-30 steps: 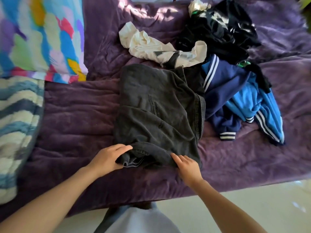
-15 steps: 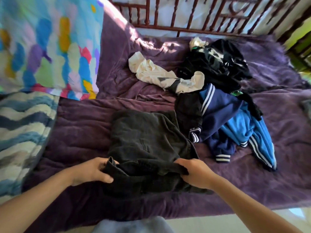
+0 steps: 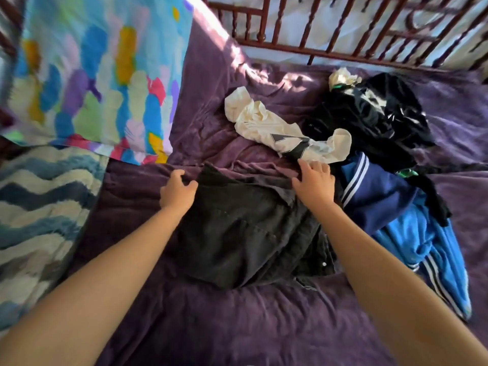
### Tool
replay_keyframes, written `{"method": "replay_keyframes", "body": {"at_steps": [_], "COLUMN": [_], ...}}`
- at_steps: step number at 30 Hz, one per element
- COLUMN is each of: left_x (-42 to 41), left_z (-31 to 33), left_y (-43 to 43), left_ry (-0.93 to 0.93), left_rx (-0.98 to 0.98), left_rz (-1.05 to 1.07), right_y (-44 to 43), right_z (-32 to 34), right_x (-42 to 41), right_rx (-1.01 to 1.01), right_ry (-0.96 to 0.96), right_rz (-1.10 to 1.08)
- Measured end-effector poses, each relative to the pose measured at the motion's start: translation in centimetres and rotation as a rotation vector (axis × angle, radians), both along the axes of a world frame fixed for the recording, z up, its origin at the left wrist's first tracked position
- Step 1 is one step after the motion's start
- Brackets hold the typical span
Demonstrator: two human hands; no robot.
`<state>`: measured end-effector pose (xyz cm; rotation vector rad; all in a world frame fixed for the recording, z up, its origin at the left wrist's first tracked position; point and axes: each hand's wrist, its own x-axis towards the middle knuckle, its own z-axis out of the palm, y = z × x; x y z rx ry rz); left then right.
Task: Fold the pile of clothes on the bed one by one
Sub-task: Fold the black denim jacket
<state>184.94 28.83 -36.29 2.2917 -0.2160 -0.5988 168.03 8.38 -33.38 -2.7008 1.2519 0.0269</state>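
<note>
— What are the hands doing?

— The left hand (image 3: 178, 194) has its fingers curled round the far left corner of the dark grey garment (image 3: 245, 228), with the thumb on the cloth, gripping it. The right hand (image 3: 314, 183) lies on the far right corner. Its fingers are straight and spread, pressing the fabric down rather than clutching it.

— And the garment itself?

— It lies between the two forearms, folded over on the purple bedspread (image 3: 237, 326), with its rounded near edge toward the person's body. A small pale button shows on the side by the right forearm.

— What sits beyond the right hand?

— Just past its fingertips is a crumpled cream shirt (image 3: 264, 125) with a dark printed patch. The fingertips reach its edge, but I cannot tell whether they touch it. Further out lies a black garment (image 3: 369, 114) with a small cream bundle (image 3: 343, 77) on top. To the right of the right wrist is a navy and blue jacket (image 3: 396, 207) with white stripes, its navy part lying against the dark grey garment.

— And on the left hand's side?

— Well out to the left of the left hand, a pillow (image 3: 92, 75) in bright patches of colour leans up. Nearer the left elbow is a blanket (image 3: 39, 207) with blue and cream waves. Beyond everything runs a reddish wooden rail (image 3: 290, 48) of turned spindles.
</note>
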Motion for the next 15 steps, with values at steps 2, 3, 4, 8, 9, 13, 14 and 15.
{"method": "replay_keyframes", "body": {"at_steps": [2, 3, 4, 8, 9, 13, 14, 15], "left_x": [-2.5, -4.3, -6.3, -10.6, -10.4, -8.6, -8.3, -8.0], "left_z": [-1.9, -3.2, -4.4, -8.9, -9.7, -13.4, -14.0, -14.4], "left_y": [-0.2, 0.3, 0.9, 4.3, 4.5, 4.4, 4.2, 3.8], "left_ry": [-0.241, -0.361, -0.472, -0.511, -0.473, -0.403, -0.388, -0.371], "left_rx": [0.249, 0.272, 0.263, 0.490, 0.547, 0.667, 0.671, 0.669], "left_rz": [-0.149, -0.284, -0.445, -0.911, -0.954, -1.010, -1.013, -1.024], "right_y": [2.9, 4.9, 7.0, 12.2, 12.2, 10.5, 10.2, 9.9], "right_z": [-2.4, -4.2, -6.1, -12.3, -13.1, -16.4, -17.1, -17.6], "right_x": [-0.6, -1.7, -3.0, -7.8, -7.9, -7.4, -7.1, -6.7], "right_rx": [-0.072, -0.114, -0.133, 0.073, 0.127, 0.285, 0.334, 0.355], "right_ry": [-0.075, -0.095, -0.096, 0.253, 0.327, 0.478, 0.511, 0.532], "right_rz": [0.029, 0.112, 0.206, 0.331, 0.326, 0.397, 0.396, 0.401]}}
